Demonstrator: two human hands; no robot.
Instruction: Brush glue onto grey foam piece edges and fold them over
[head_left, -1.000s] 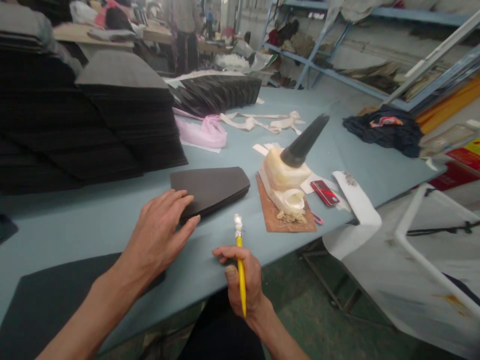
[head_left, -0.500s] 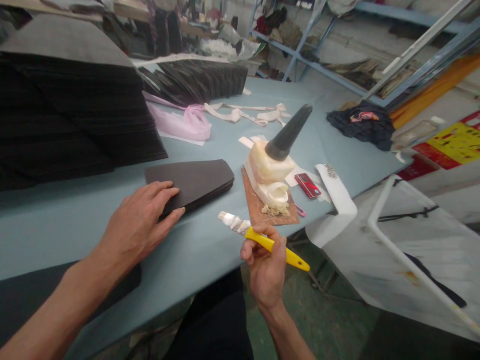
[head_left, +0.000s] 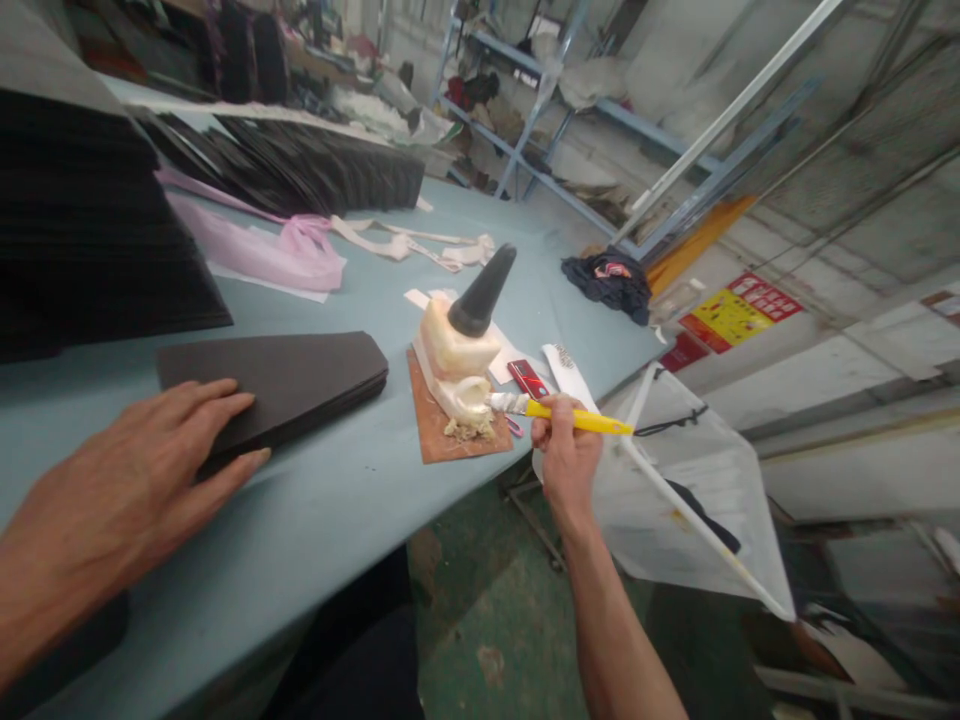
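Note:
My right hand (head_left: 566,450) pinches a yellow-handled brush (head_left: 574,415) whose ferrule end is wrapped in something whitish. The brush's tip is at the round mouth of a cream glue pot (head_left: 457,350), crusted with dried glue. A black cone (head_left: 484,290) stands tilted on top of the pot, and a brown board (head_left: 427,430) lies beneath it. To the left, my left hand (head_left: 150,470) rests with outstretched fingers on a stack of dark, tapered sheets (head_left: 300,375), its thumb along the near edge.
Tall piles of black sheets (head_left: 90,220) stand on the left of the blue-green table (head_left: 330,520). Behind are pink cloth (head_left: 262,245) and pale strips (head_left: 390,240). A red box (head_left: 527,378) lies right of the pot. A white, framed bin (head_left: 697,490) adjoins the table's right edge.
My right hand has moved the brush up from the table's front edge to the pot's mouth. My left hand stays on the stack. The view has swung right.

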